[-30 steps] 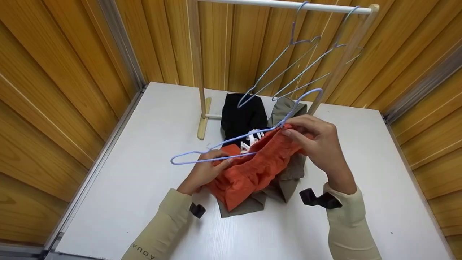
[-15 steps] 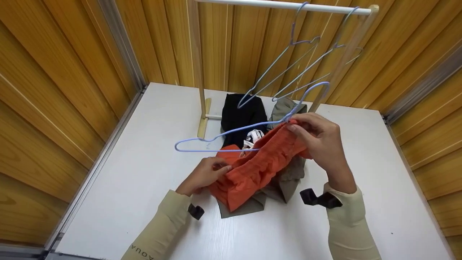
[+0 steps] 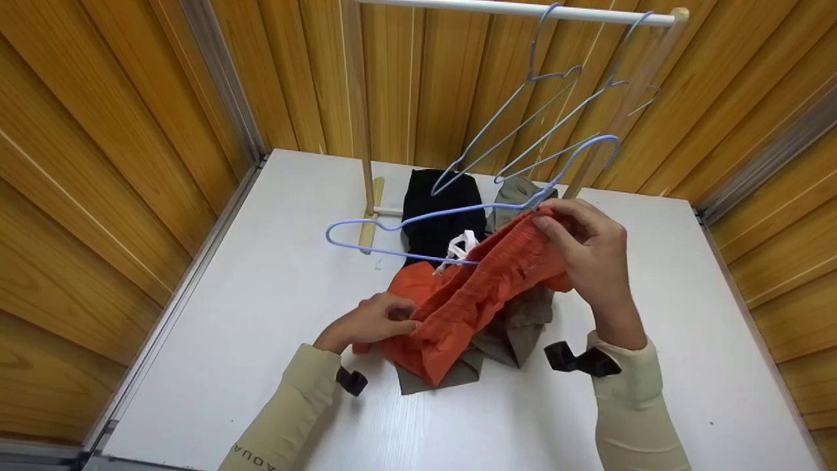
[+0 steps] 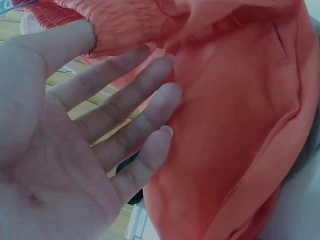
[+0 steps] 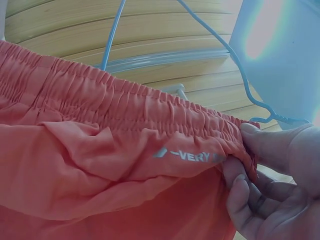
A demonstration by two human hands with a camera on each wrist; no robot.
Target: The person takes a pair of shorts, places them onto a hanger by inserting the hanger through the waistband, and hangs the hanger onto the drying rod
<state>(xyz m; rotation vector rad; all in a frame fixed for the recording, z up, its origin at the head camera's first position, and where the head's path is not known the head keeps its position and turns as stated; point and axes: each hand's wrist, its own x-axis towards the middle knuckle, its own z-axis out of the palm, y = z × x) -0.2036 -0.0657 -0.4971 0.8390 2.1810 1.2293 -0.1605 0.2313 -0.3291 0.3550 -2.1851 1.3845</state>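
Note:
Orange shorts (image 3: 458,333) with a gathered elastic waistband hang tilted between both hands. My right hand (image 3: 592,248) pinches the waistband's upper right end, close under the neck of a blue wire hanger (image 3: 451,210). In the right wrist view, the right thumb (image 5: 270,145) lies on the band beside white lettering. The hanger's right part is hidden inside the shorts; its left end sticks out. My left hand (image 3: 373,318) is at the lower left end of the waistband. The left wrist view shows its fingers (image 4: 145,120) spread and fairly straight, the thumb tip touching the band.
A wooden rack (image 3: 358,98) with a white rail (image 3: 497,8) stands behind, and two wire hangers (image 3: 484,124) hang from it. Folded black cloth (image 3: 441,190) and grey-green clothing (image 3: 516,327) lie on the white table (image 3: 281,229). Wood-panelled walls enclose the table.
The hanger's hook and left end have risen, away from the left hand. The right hand has lifted the waistband slightly up and right. The left hand has shifted slightly lower.

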